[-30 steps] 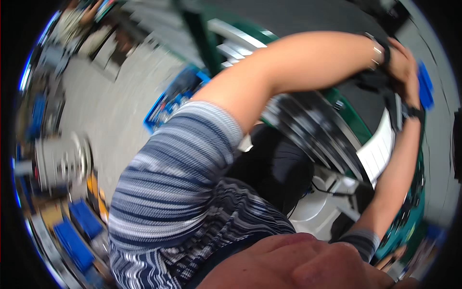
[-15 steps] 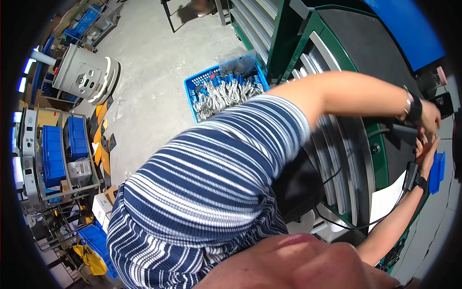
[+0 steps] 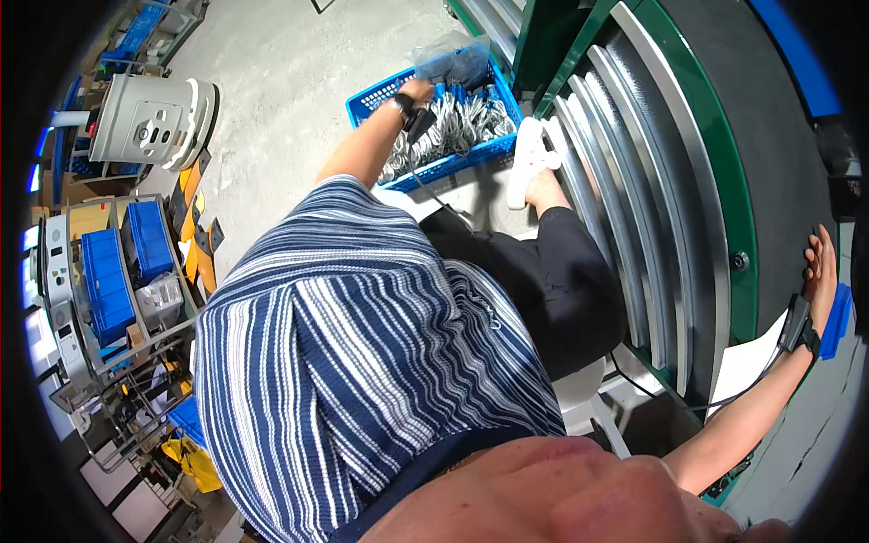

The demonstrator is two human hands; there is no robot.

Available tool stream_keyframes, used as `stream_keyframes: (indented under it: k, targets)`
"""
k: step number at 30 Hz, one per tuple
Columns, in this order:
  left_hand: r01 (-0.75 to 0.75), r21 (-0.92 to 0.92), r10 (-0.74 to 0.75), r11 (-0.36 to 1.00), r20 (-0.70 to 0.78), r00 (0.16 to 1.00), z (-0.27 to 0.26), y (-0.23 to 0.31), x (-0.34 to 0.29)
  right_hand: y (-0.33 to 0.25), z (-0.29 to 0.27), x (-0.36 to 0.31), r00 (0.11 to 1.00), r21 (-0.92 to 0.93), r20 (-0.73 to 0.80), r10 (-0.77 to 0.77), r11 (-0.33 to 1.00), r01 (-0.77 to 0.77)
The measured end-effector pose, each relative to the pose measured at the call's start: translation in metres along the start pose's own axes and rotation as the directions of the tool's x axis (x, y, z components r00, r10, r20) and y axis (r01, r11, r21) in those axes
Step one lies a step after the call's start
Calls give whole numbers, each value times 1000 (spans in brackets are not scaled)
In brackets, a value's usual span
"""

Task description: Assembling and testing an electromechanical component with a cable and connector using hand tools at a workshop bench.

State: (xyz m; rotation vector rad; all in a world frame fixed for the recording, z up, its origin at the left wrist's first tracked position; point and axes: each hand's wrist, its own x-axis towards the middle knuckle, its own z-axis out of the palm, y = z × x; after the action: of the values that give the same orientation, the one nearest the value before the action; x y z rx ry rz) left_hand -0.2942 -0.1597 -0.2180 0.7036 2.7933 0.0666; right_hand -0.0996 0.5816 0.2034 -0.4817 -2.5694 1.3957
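Note:
My left hand (image 3: 417,89) reaches down into a blue perforated basket (image 3: 493,149) on the floor. A dark wrist strap and a small black device sit at its wrist. The fingers are mostly hidden, so their grip does not show. Beneath and beside it lie many bundled silvery-white cables (image 3: 462,127) with blue ends. My right hand (image 3: 821,271) rests at the edge of the dark mat (image 3: 769,154) on top of the green cabinet. Its fingers are stretched out and hold nothing visible. A black device (image 3: 795,324) with a cable is strapped to that wrist.
A crumpled clear plastic bag (image 3: 450,61) lies at the basket's back. Green cabinet drawers (image 3: 625,181) stand beside my leg and white shoe (image 3: 532,163). White paper (image 3: 747,366) and a blue tray (image 3: 840,321) are near my right forearm. Shelves hold blue bins (image 3: 107,285).
My left hand has swung from beside my right hand at the cabinet top down into the basket. My torso has turned toward the basket. My right hand stays on the cabinet, its fingers now extended.

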Motion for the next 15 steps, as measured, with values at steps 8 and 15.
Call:
stream_keyframes:
  k: [8, 15]
  targets:
    - [674, -738, -576, 33, 536, 616, 189, 29, -49, 4, -12, 5, 998, -34, 32, 49, 998, -48]
    - [656, -63, -547, 752, 496, 674, 175, 45, -15, -2, -8, -4, 1000, -21, 31, -4, 1000, 5]
